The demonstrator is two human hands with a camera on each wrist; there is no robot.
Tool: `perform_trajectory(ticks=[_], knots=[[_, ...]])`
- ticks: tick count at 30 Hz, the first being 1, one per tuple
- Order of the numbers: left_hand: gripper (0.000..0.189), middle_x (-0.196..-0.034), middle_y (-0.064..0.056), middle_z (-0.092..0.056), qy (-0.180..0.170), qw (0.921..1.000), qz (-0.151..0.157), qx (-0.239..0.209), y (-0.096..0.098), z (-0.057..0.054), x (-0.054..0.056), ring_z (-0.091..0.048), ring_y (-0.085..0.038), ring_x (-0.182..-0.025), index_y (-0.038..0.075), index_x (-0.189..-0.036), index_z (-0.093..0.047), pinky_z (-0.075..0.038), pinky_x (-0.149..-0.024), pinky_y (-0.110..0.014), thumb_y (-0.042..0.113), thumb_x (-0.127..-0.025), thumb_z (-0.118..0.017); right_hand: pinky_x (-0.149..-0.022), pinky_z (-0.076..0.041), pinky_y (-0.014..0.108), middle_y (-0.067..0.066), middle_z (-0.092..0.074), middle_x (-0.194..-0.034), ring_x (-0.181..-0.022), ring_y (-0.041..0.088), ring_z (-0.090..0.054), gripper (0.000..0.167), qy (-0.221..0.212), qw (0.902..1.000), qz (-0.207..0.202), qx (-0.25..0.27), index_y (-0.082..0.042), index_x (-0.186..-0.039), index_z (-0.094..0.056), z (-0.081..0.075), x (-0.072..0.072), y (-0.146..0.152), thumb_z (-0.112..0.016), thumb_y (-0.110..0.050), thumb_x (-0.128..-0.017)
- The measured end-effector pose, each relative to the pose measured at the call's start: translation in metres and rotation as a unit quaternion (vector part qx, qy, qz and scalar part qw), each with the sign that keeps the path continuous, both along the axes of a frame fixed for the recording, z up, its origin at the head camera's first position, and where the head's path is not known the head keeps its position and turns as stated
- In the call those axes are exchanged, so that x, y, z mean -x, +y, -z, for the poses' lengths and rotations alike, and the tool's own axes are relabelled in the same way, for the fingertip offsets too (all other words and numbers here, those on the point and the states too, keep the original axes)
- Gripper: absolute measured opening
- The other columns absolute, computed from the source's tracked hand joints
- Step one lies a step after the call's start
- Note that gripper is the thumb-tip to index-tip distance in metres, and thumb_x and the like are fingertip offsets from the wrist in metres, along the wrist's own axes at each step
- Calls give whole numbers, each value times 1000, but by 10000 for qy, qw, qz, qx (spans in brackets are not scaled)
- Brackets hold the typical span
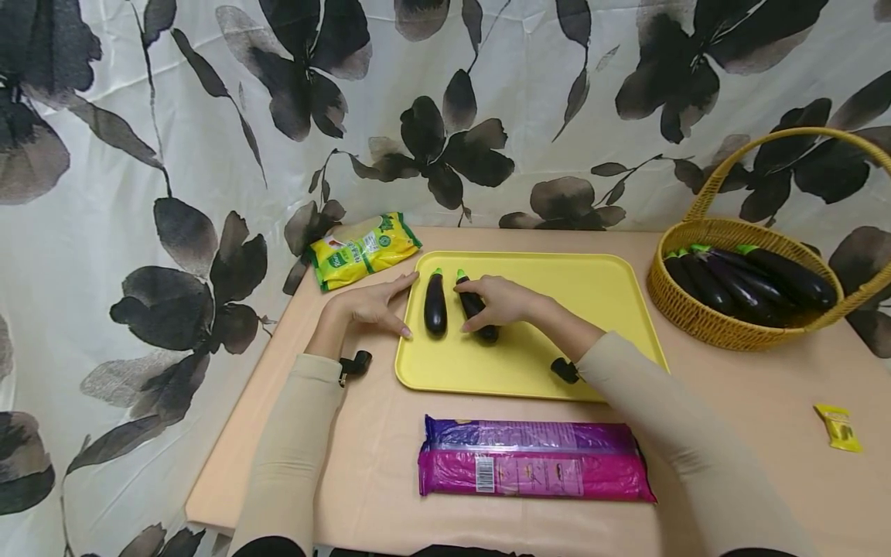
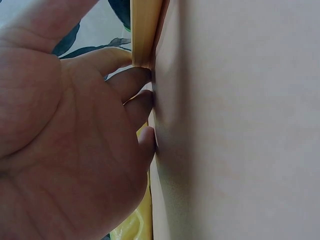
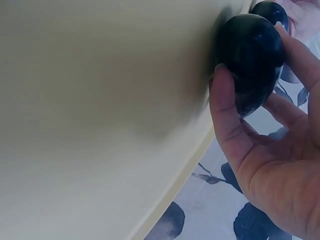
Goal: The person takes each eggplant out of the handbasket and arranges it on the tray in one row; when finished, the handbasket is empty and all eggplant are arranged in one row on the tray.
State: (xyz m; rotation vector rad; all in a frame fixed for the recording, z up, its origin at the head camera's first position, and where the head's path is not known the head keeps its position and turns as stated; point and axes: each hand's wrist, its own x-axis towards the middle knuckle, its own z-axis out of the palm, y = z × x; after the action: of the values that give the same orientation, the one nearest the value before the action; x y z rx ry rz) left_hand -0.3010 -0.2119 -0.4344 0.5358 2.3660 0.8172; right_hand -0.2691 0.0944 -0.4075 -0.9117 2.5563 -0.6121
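My right hand (image 1: 506, 300) grips a small dark eggplant (image 1: 474, 307) with a green stem end, low over the yellow tray (image 1: 557, 267). In the right wrist view, thumb and fingers curl round the glossy eggplant (image 3: 250, 47). A second eggplant (image 1: 435, 308) lies on the tray to its left, stem end away from me. My left hand (image 1: 365, 305) is at the tray's left edge, thumb and fingers spread. The left wrist view shows its fingers (image 2: 131, 82) reaching to the tabletop and the tray's side; nothing is held in the palm.
A wicker basket (image 1: 724, 333) with several eggplants stands right of the tray. Behind my left hand lies a yellow-green packet (image 1: 365, 249). A purple-pink package (image 1: 536, 460) lies in front of the tray. One small yellow wrapper (image 1: 838, 428) is at the far right.
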Motion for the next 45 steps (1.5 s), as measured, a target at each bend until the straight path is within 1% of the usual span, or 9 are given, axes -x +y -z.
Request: perform_trajectory(ticks=[7, 10, 13, 17, 20, 23, 25, 27, 45], knots=[[139, -177, 4, -1, -25, 10000, 17, 22, 0, 0, 1, 5, -22, -163, 31, -169, -7, -1, -132, -53, 49, -65, -98, -84, -48, 34, 13, -66, -136, -97, 22, -58, 84, -62, 10000, 42, 65, -8, -158, -44, 2, 2, -6, -80, -43, -92], [139, -177, 4, -1, -43, 10000, 33, -16, 1, -1, 0, 5, -22, -163, 29, -169, -7, 0, -132, -53, 49, -65, -98, -74, -47, 30, 7, -69, -98, -76, 17, -56, 83, -117, 9998, -4, 151, -6, -159, -42, 3, 3, -7, -78, -43, -93], [139, -177, 4, -1, -30, 10000, 59, -4, 1, -1, -1, 4, -23, -163, 29, -169, -7, -1, -132, -54, 49, -66, -97, -63, -41, 28, -4, -46, -63, -54, 12, -41, 83, -194, 9995, -67, 250, -5, -160, -40, 6, 5, -7, -75, -43, -95], [138, -177, 2, -1, -47, 10000, 63, -10, 0, -1, -2, 4, -24, -164, 29, -169, -7, -1, -132, -55, 48, -67, -97, -56, -36, 26, -10, -28, -53, -46, 9, -29, 84, -324, 9988, -77, 369, -6, -161, -37, 9, 6, -6, -74, -44, -96], [138, -177, 1, -1, -62, 10000, 65, -43, -1, -1, -1, 4, -24, -164, 29, -169, -7, -1, -132, -54, 47, -67, -98, -57, -40, 27, -3, -45, -58, -46, 11, -41, 86, -551, 9972, 5, 497, -7, -162, -35, 8, 4, -5, -76, -43, -95], [139, -177, 1, -1, -39, 9999, 88, -39, -1, -2, -1, 4, -24, -164, 28, -169, -7, -1, -132, -53, 47, -66, -98, -62, -49, 29, 11, -72, -102, -55, 18, -65, 88, -849, 9944, 116, 616, -9, -163, -33, 5, 2, -5, -78, -40, -94], [139, -177, 1, -2, -27, 9999, 96, -31, -1, -2, -1, 3, -24, -164, 28, -169, -7, -2, -133, -53, 47, -66, -98, -70, -54, 29, 18, -63, -141, -66, 21, -74, 88, -1000, 9926, 151, 675, -9, -164, -33, 4, 1, -6, -78, -38, -94], [139, -177, 1, -2, -36, 10000, 87, -21, -1, -2, -1, 3, -24, -164, 28, -169, -7, -2, -133, -53, 47, -66, -98, -78, -57, 28, 19, -46, -159, -71, 22, -76, 87, -1085, 9915, 169, 700, -9, -164, -32, 2, 0, -7, -77, -37, -95], [139, -177, 1, -2, -52, 10000, 33, -46, 0, -2, 0, 3, -24, -164, 29, -169, -8, -1, -132, -55, 46, -66, -98, -91, -57, 34, 20, -42, -161, -79, 19, -74, 88, -1090, 9910, 170, 758, -10, -165, -29, 2, -3, -11, -76, -38, -96]])
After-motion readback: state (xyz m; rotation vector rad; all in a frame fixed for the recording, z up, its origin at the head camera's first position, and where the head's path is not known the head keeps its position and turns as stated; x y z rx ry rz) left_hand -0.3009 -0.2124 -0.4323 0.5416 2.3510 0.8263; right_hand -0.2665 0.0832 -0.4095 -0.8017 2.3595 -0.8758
